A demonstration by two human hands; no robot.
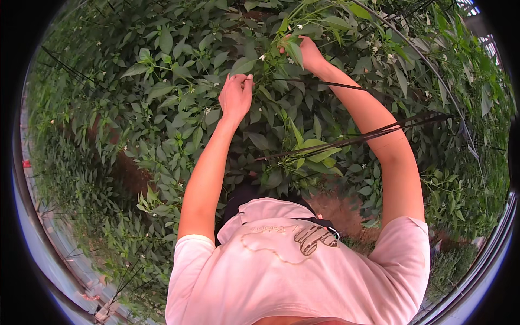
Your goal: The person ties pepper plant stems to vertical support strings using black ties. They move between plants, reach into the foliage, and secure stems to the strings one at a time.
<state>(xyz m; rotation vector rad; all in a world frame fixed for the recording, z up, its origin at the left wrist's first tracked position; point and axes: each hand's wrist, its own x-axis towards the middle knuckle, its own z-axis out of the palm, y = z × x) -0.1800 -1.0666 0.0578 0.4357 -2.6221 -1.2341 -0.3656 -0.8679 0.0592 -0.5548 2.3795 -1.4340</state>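
My left hand (237,96) is raised among pepper plants, with thumb and fingers pinched together. A thin black cord (308,82) runs from its fingertips across to my right forearm, partly lost against the leaves near the fingers. Further up and to the right, my right hand (309,52) closes around a leafy pepper stem (280,44) bearing small white flowers (262,57). A broad green leaf (295,53) covers part of its fingers, so the exact hold is hidden.
Several dark cords (349,140) stretch together across my right forearm. A pale line (430,65) curves down the right side. Dense pepper foliage (174,105) surrounds both arms. Brown soil (337,209) shows near my waist, beside a pale waist bag (268,209).
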